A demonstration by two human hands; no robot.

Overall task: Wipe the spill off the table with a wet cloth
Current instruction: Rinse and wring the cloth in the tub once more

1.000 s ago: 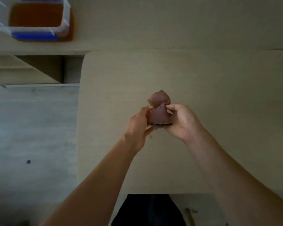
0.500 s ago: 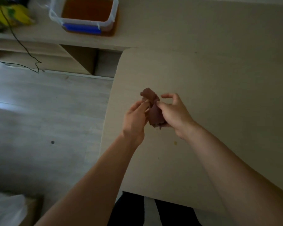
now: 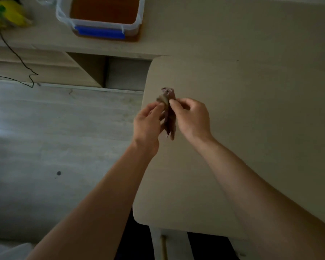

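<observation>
A small reddish-brown cloth point(image 3: 170, 117) hangs crumpled in the air above the left edge of the beige table point(image 3: 251, 128). My left hand point(image 3: 148, 124) pinches its upper left part with thumb and fingers. My right hand point(image 3: 191, 119) pinches the cloth's top from the right side. The cloth's lower end dangles between both wrists. No spill is plain to see on the table in this dim light.
A clear plastic container point(image 3: 101, 15) with a blue clip and brown contents sits on the back counter. Yellow items point(image 3: 8, 15) and a black cable point(image 3: 17, 57) lie at the far left. Grey wooden floor point(image 3: 54, 137) spreads left of the table.
The view has swung left, showing more floor. Both hands kept hold of the cloth, which has been pulled from a bunched ball into a longer hanging shape.
</observation>
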